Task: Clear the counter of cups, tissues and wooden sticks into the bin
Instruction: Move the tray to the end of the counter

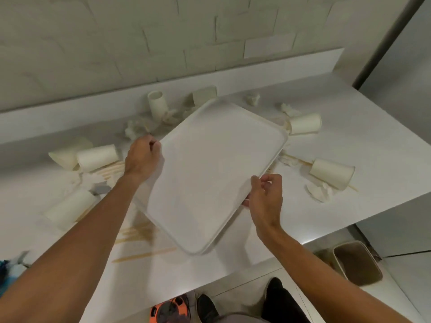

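I hold a bare white tray tilted above the white counter. My left hand grips its left edge and my right hand pinches its right edge. Several white paper cups lie around it: one upright at the back, one on its side at the left, one at the near left, one at the back right, one at the right. Crumpled tissues and wooden sticks litter the counter.
A brown-lined bin stands on the floor below the counter's right end. A tiled wall and a ledge run behind the counter. My black shoes and an orange object are on the floor near the counter's front edge.
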Tool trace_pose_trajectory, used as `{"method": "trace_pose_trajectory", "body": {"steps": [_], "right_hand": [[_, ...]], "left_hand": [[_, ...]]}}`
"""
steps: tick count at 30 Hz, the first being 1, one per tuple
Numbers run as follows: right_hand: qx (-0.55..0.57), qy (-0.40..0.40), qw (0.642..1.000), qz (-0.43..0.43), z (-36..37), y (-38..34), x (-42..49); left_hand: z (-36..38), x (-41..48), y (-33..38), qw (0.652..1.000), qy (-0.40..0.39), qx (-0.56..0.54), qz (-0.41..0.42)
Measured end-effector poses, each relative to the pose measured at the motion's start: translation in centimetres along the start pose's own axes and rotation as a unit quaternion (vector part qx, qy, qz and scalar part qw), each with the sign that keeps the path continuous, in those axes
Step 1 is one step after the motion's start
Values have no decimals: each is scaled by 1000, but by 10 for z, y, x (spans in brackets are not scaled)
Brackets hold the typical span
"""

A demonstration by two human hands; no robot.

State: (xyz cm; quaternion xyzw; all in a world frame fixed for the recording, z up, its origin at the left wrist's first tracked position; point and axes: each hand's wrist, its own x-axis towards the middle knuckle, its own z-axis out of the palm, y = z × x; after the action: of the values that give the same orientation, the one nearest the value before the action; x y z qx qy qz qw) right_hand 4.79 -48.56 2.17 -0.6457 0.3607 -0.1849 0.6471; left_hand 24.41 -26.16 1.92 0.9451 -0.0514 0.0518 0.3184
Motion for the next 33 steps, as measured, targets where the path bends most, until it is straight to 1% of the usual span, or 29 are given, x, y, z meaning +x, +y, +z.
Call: {"method": "trace_pose_trajectory", "body": {"steps": [2,5,8,11,14,18,21,23,26,30,33], "right_hand": [[-3,11,999,-39,-2,-7,16],[-3,31,995,-90,-11,-22,44],[11,27,994,-108,-24,-42,79],[2,13,994,-111,-39,-57,124],[-12,-38,991,-131,-67,-71,172],[-89,-114,977,-158,-114,-87,244],[-144,-139,967,-157,-149,-97,299],[-180,-133,960,-169,-173,-100,334],[-217,-92,954,-186,-206,-107,386],[-253,-55,947,-190,-244,-116,443],[-286,-20,944,-161,-269,-110,482]], "left_hand": [[1,-1,8,999,-8,-45,-20],[5,-3,31,995,-20,-89,-28],[14,-3,58,990,-26,-134,-34],[31,-2,91,980,-4,-195,-33],[53,-5,137,973,22,-226,-42],[89,-6,188,965,65,-243,-73],[123,-11,236,960,98,-247,-93],[147,-15,270,959,112,-241,-99],[178,-13,318,958,130,-236,-93],[223,-7,378,972,98,-202,-76],[259,-3,406,983,49,-167,-52]]}}
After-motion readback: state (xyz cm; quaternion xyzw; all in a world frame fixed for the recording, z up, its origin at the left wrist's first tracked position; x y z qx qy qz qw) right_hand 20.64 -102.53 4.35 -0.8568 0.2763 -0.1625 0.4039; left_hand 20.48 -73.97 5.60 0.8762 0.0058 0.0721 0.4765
